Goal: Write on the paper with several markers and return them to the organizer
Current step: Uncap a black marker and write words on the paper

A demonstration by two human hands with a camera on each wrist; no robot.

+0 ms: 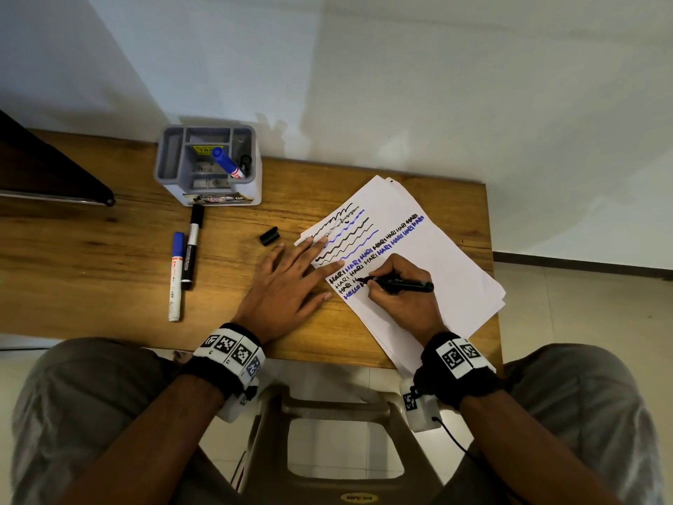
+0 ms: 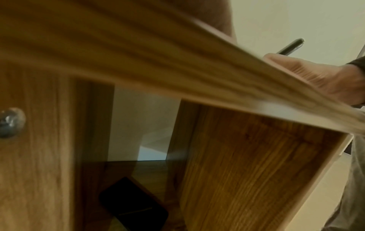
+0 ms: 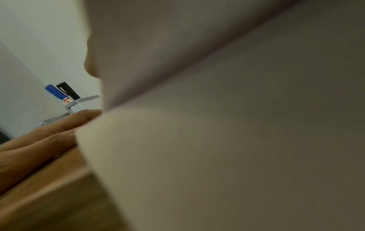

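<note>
My right hand (image 1: 391, 286) grips an uncapped black marker (image 1: 404, 285) with its tip on the stack of white paper (image 1: 437, 256), among lines of black and blue writing. My left hand (image 1: 291, 278) lies flat, fingers spread, its fingertips pressing the paper's left edge. The marker's black cap (image 1: 269, 235) lies on the table just beyond the left hand. A grey organizer (image 1: 207, 165) at the back holds a blue marker (image 1: 225, 162) and a black one (image 1: 244, 164). The left wrist view shows the black marker's end (image 2: 292, 46) above my right hand (image 2: 326, 78).
A blue-capped white marker (image 1: 176, 277) and a black marker (image 1: 192, 246) lie side by side on the wooden table (image 1: 91, 249), left of my left hand. A dark object (image 1: 47, 169) juts in at the far left. The right wrist view is mostly filled by blurred paper (image 3: 237, 140).
</note>
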